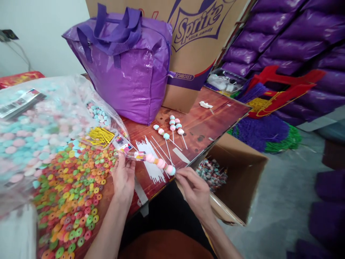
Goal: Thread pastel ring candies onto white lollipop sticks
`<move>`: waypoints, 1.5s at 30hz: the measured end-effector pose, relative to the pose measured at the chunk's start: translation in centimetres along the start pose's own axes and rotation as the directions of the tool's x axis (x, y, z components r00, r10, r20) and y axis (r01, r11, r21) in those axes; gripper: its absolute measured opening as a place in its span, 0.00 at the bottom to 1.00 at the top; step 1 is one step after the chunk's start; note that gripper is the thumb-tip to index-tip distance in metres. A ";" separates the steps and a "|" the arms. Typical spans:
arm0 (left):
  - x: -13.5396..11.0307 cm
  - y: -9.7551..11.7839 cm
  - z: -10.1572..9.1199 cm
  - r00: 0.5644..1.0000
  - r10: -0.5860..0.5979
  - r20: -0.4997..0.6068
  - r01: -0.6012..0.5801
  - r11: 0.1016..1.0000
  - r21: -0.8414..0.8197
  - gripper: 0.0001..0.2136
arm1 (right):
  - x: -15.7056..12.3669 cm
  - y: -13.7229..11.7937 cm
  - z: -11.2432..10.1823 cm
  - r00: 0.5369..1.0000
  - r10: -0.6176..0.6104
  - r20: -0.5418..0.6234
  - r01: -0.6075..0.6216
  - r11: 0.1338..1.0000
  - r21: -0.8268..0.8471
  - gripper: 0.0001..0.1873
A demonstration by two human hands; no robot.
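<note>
Both forearms come up from the near edge over dark trousers and an orange-brown cloth (164, 246). The left hand (123, 177) and the right hand (194, 190) meet at the near edge of the wood-print worktop (212, 109). Between them they hold a candy skewer (159, 163) of pink and pale-blue sweets, lying almost level just above the worktop. The left fingers (120, 155) are pinched narrow on its left end, where a small clear printed wrapper (124, 146) sits. The right fingers (180, 172) are closed on the right end, beside the last sweet.

Left of the hands lies a broad heap of coloured ring candies (68, 196). Farther off is a clear bag of pastel round candies (25, 138), with a bunch of yellow ties (100, 136) on its near right side. Just beyond the held skewer lie bare white sticks (161, 148). Past them, three finished skewers (173, 128) rest on the worktop. At the far side a shiny purple bag (129, 68) stands against a Sprite carton (201, 34). To the near right, below the worktop edge, an open cardboard box (242, 187) holds wrapped sweets (212, 173).
</note>
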State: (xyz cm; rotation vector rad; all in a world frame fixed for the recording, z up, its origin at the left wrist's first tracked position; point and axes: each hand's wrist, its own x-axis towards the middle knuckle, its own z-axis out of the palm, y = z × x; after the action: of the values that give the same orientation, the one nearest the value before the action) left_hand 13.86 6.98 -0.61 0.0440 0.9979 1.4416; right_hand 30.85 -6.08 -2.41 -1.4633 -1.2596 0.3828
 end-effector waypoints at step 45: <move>-2.0 -1.0 -2.7 0.922 -0.149 0.359 0.056 0.965 0.255 0.18 | -0.3 -3.3 4.2 0.944 0.209 0.257 -0.194 0.977 -0.085 0.12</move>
State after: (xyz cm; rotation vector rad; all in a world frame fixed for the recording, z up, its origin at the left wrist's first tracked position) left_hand 13.45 3.68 -1.74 0.4251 0.8362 1.1520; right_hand 25.82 -4.78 -1.10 -1.6371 -1.3424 0.7035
